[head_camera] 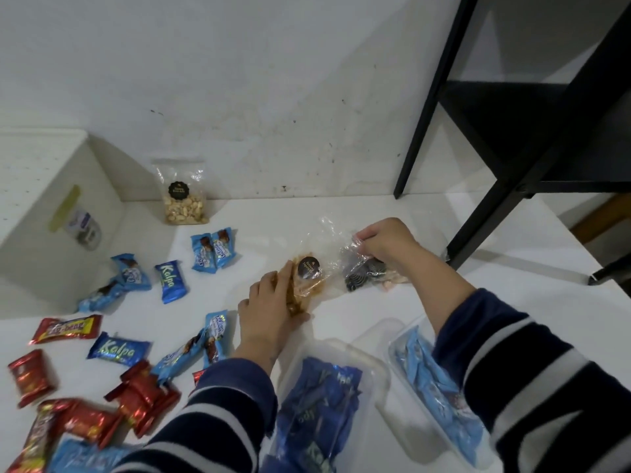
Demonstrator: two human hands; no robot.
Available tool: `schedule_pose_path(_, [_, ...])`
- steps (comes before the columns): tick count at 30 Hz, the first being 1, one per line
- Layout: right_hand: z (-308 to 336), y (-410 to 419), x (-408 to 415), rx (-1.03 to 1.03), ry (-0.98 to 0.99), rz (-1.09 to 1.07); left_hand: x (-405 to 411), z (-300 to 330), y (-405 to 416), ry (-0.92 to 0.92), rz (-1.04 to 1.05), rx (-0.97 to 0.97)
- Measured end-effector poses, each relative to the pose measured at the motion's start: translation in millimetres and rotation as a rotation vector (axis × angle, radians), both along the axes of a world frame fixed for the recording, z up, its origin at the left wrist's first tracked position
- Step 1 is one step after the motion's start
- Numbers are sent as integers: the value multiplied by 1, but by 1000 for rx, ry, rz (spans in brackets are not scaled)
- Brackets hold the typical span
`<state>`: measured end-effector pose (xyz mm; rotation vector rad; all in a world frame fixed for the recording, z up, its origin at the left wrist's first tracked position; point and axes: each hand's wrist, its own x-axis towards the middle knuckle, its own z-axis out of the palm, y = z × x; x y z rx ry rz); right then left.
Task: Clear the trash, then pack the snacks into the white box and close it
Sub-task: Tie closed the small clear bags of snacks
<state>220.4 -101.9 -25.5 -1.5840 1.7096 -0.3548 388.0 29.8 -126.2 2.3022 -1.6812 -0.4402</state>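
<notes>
The white box (51, 213) is sitting far left, wrapped snacks (170, 281) beside it. Our left hand (269, 308) is gripping the brown snack bag (309, 281) between thumb and fingers. Our right hand (386, 244) is pinching the dark cookie bag (362, 273). Nearest us, two clear trays (377, 365) are holding blue wrappers (317, 397).

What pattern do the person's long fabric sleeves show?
The long fabric sleeves are navy with white stripes; head view.

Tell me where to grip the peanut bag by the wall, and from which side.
Probably pinch the flat, empty top of the peanut bag, coming from the front and above. It stands upright against the wall, nuts settled low, so the back is blocked.
</notes>
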Motion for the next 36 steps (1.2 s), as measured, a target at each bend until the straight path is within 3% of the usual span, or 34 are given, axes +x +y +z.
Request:
schedule_pose_path(7, [8, 12, 8, -21, 139, 33, 3, 3, 9, -28, -5, 30])
schedule_pose_path(11, [5, 8, 13, -13, 92, 76, 1, 1, 9, -37, 3, 11])
schedule_pose_path(19, [-5, 2, 25, -34, 158, 37, 10, -4, 5, 111, -51, -68])
schedule_pose_path(22, [-8, 3, 27, -19, 34, 30, 12, -5, 0, 200, -98, -41])
schedule_pose_path(26, [-12, 4, 35, 11, -103, 8, 14, -10, -2, 190, -138, -57])
schedule_pose_path(36, [-16, -8, 52, -27, -100, 26, 14, -21, 3, 182, -116, -105])
